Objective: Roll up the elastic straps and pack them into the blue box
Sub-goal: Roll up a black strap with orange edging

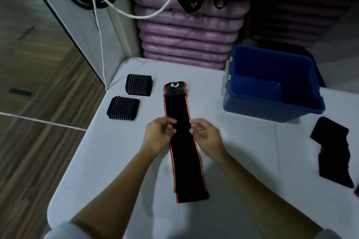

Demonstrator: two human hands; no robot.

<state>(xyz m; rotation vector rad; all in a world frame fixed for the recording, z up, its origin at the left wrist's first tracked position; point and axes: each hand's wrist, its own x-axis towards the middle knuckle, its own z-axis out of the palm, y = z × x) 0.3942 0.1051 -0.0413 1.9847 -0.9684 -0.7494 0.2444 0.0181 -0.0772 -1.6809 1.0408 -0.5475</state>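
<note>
A long black elastic strap with orange edges (185,161) lies flat and lengthwise on the white table (116,161), its patterned end pointing away from me. My left hand (160,136) rests at the strap's left edge, fingers curled and touching the fabric. Beside the right edge hovers my right hand (206,135), fingers bent and apart, holding nothing. The blue box (272,101) stands at the back right and looks empty. Two rolled black straps with pale stripes (138,84) (123,107) sit to the left.
A pile of black fabric (334,151) lies at the table's right edge. Stacked purple mats (186,31) fill the shelf behind the table. A white cable (101,31) and black straps hang above. Wooden floor (38,75) lies to the left.
</note>
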